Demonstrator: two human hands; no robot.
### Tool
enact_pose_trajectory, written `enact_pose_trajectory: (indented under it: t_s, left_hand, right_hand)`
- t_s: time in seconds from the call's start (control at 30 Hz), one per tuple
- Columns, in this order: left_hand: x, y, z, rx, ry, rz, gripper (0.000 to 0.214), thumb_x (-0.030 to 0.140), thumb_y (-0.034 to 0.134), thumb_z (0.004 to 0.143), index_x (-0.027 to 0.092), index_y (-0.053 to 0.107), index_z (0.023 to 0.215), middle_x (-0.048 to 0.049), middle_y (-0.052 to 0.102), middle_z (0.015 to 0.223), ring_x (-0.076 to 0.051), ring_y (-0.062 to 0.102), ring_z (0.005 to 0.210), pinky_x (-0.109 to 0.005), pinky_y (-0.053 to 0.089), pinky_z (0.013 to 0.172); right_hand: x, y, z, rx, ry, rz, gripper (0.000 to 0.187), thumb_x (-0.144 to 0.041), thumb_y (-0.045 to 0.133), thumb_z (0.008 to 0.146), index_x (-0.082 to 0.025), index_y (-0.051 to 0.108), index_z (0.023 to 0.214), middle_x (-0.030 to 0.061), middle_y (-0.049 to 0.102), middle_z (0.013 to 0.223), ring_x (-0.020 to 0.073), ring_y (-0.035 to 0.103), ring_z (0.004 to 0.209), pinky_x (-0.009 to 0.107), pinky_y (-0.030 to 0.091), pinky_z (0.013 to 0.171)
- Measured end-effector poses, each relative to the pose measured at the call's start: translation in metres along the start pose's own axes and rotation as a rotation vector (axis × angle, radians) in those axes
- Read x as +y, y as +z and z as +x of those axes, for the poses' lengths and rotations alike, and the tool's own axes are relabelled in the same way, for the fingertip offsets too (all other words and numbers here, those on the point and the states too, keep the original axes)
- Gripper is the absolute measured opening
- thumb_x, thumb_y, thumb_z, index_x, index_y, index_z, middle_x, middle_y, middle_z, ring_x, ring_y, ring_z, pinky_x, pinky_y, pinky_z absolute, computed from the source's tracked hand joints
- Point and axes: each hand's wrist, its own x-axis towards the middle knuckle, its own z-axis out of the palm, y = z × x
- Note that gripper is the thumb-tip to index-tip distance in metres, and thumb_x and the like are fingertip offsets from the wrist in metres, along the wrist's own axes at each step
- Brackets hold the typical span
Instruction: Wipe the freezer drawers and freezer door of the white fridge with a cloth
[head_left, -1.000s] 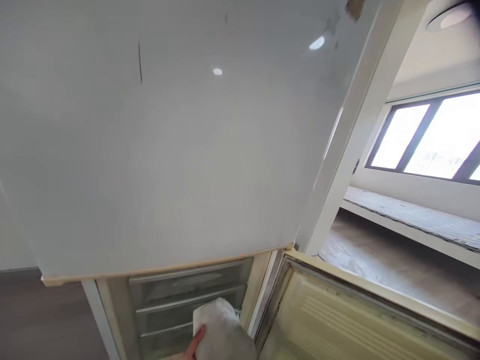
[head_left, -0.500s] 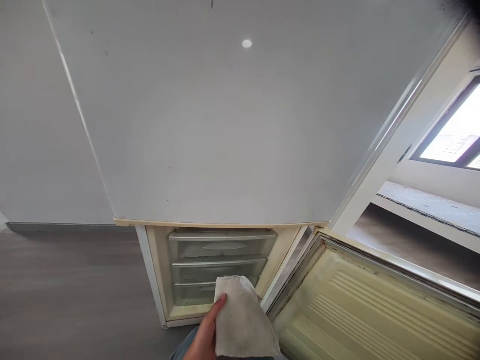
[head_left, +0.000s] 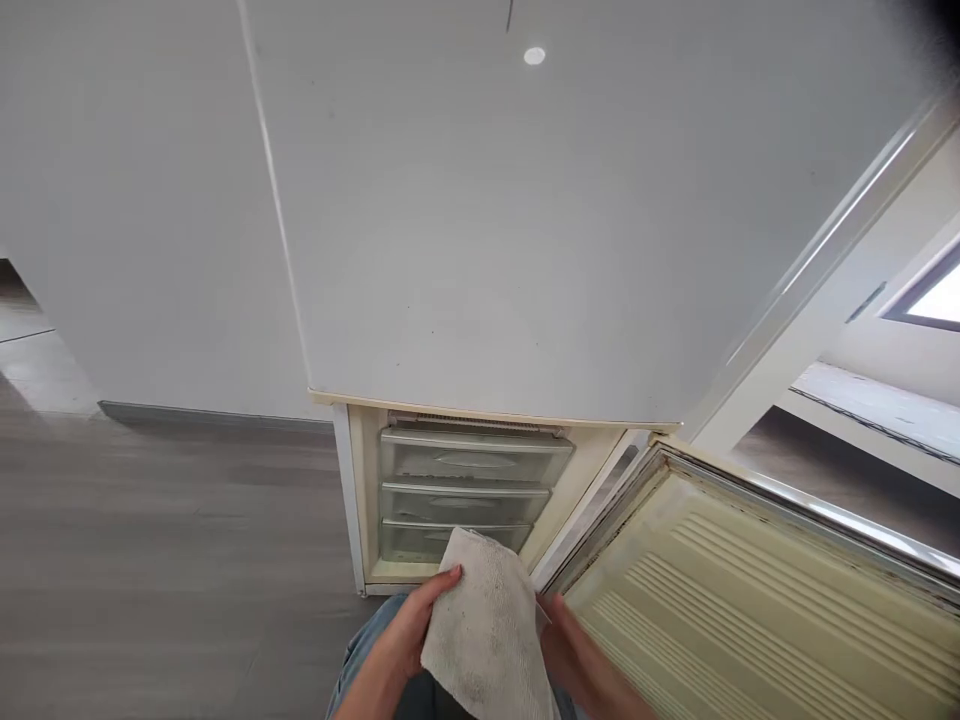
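Note:
A greyish-white cloth (head_left: 484, 625), folded and marked with dark smudges, is held up at the lower middle. My left hand (head_left: 409, 635) grips its left side, thumb on top and the other fingers hidden underneath. At the cloth's right edge is my right hand (head_left: 581, 660), closed on a corner of it, its fingertips partly hidden. Behind the cloth stands the open lower compartment of a fridge (head_left: 367, 510), with several clear drawers (head_left: 472, 460) pushed in. The ribbed, yellowed inside of its door (head_left: 720, 590) swings out to the right, with dark stains along the seal.
Above the drawers spreads a large pale upper panel (head_left: 487, 230). A grey wood-look floor (head_left: 187, 540) lies to the left, beside a white wall (head_left: 150, 250). On the right are a low white ledge (head_left: 885, 410) and a window (head_left: 937, 295).
My right hand has come into view and taken the cloth's right edge. The view has shifted, so the fridge sits further right and higher. My left hand keeps its hold.

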Motion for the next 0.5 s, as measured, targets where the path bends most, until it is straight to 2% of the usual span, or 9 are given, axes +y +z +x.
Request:
enact_pose_trajectory:
  t_s: [0.03,0.07,0.17,0.27,0.33,0.4,0.43,0.47,0.5]
  left_hand:
    - [0.0,0.002,-0.003,-0.009,0.012,0.022,0.039,0.038,0.057,0.082,0.006,0.068,0.103,-0.0097,0.078,0.079,-0.027,0.071,0.098,-0.036,0.048,0.097]
    - [0.0,0.004,-0.005,-0.009,0.032,0.055,0.039,0.039,0.057,0.082,0.007,0.069,0.102,-0.0088,0.078,0.08,-0.026,0.07,0.097,-0.036,0.048,0.097]
    - [-0.003,0.004,-0.006,0.058,0.106,0.185,0.044,0.044,0.062,0.079,0.008,0.069,0.102,-0.0099,0.078,0.092,-0.027,0.069,0.102,-0.035,0.048,0.095]
    - [-0.01,-0.01,0.0,0.146,0.181,0.255,0.05,0.05,0.061,0.078,0.009,0.067,0.104,-0.0112,0.077,0.102,-0.027,0.067,0.105,-0.034,0.049,0.093]
    - [-0.019,-0.031,0.004,0.182,0.232,0.304,0.051,0.053,0.053,0.081,0.012,0.066,0.109,-0.0108,0.075,0.11,-0.026,0.066,0.109,-0.033,0.049,0.095]
    - [-0.033,-0.061,0.005,0.255,0.245,0.447,0.055,0.055,0.041,0.085,0.014,0.062,0.116,-0.0131,0.07,0.122,-0.027,0.064,0.114,-0.039,0.048,0.098]
    - [-0.042,-0.078,0.004,0.42,0.287,0.82,0.056,0.054,0.028,0.089,0.02,0.062,0.118,-0.0088,0.069,0.125,-0.023,0.064,0.115,-0.037,0.048,0.099]
    - [-0.051,-0.095,0.001,0.526,0.291,0.963,0.053,0.048,0.04,0.085,0.016,0.061,0.121,-0.0125,0.063,0.134,-0.026,0.055,0.127,-0.039,0.038,0.11]
    - [-0.061,-0.112,-0.002,0.632,0.282,1.043,0.059,0.04,0.049,0.08,0.006,0.055,0.128,-0.0204,0.051,0.144,-0.032,0.041,0.139,-0.046,0.025,0.118]
  right_hand:
    - [0.013,0.009,0.006,-0.081,0.085,0.063,0.074,-0.079,0.073,0.048,-0.029,0.074,0.102,0.0075,0.07,0.114,0.0348,0.054,0.121,0.046,0.043,0.102]
    - [0.023,0.018,0.012,-0.106,0.139,0.096,0.074,-0.08,0.071,0.05,-0.03,0.073,0.105,0.0068,0.07,0.113,0.0343,0.055,0.121,0.047,0.044,0.101]
    - [0.037,0.036,0.022,-0.069,0.218,0.14,0.067,-0.076,0.063,0.065,-0.027,0.071,0.112,0.0083,0.073,0.106,0.0328,0.062,0.112,0.047,0.047,0.097]
    - [0.033,0.041,0.029,-0.056,0.316,0.148,0.063,-0.064,0.064,0.074,-0.018,0.068,0.117,0.0131,0.074,0.1,0.032,0.067,0.102,0.045,0.051,0.093]
    - [0.028,0.036,0.034,-0.019,0.359,0.167,0.064,-0.06,0.067,0.073,-0.016,0.067,0.119,0.014,0.074,0.098,0.0321,0.068,0.098,0.044,0.053,0.089]
    - [0.017,0.026,0.039,0.065,0.333,0.177,0.066,-0.058,0.07,0.071,-0.016,0.064,0.122,0.0137,0.074,0.098,0.0318,0.069,0.097,0.043,0.054,0.086]
    - [0.008,0.02,0.041,0.133,0.281,0.179,0.068,-0.057,0.071,0.07,-0.016,0.062,0.124,0.0133,0.074,0.1,0.0313,0.068,0.098,0.042,0.055,0.085]
    - [-0.004,0.015,0.043,0.206,0.196,0.173,0.07,-0.056,0.072,0.069,-0.017,0.06,0.126,0.0126,0.073,0.103,0.0306,0.068,0.1,0.041,0.055,0.085]
    - [-0.018,0.01,0.045,0.286,0.085,0.156,0.072,-0.054,0.073,0.068,-0.018,0.058,0.128,0.0119,0.072,0.106,0.0298,0.067,0.102,0.04,0.055,0.086]
